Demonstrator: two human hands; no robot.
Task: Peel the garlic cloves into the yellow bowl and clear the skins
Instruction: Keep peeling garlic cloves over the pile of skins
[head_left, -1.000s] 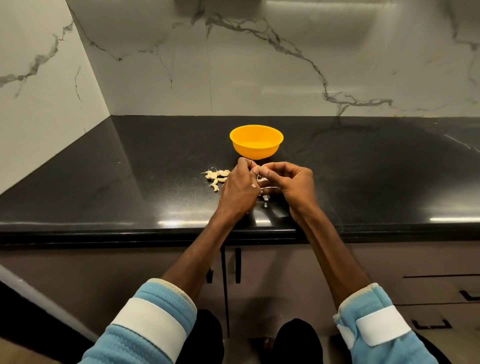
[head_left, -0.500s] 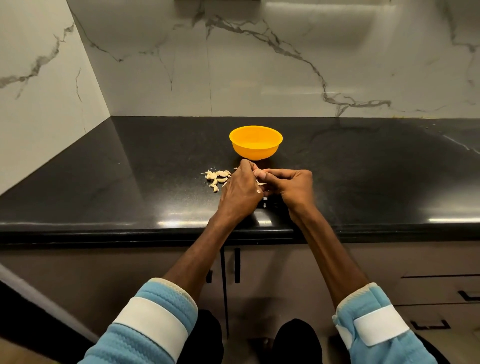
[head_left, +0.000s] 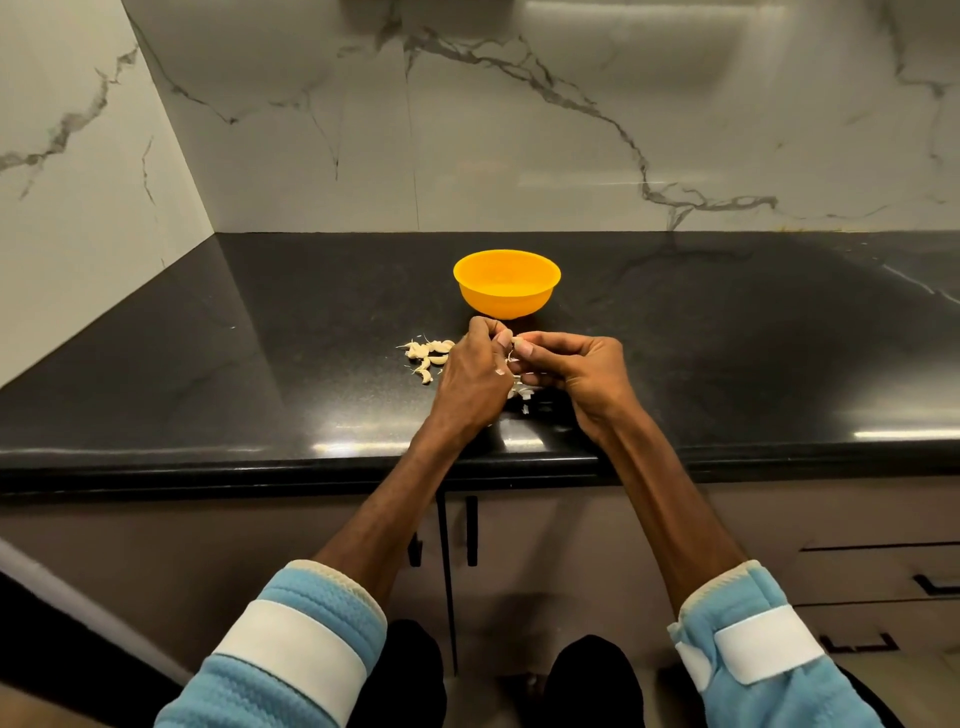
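A yellow bowl (head_left: 506, 283) stands on the black counter, just beyond my hands. My left hand (head_left: 470, 382) and my right hand (head_left: 574, 371) meet above the counter, fingertips together. Between them they pinch a small pale garlic clove (head_left: 516, 341), mostly hidden by the fingers. A little heap of unpeeled garlic cloves (head_left: 427, 356) lies on the counter left of my left hand. White skin scraps (head_left: 522, 397) lie under and between my hands.
The black counter (head_left: 260, 374) ends in a front edge near my wrists. Marble walls rise behind and to the left. Below the edge are cabinet doors with dark handles (head_left: 471, 530) and drawers at the right.
My hands have stayed together on the clove with small finger shifts. More skin scraps show on the counter beneath them.
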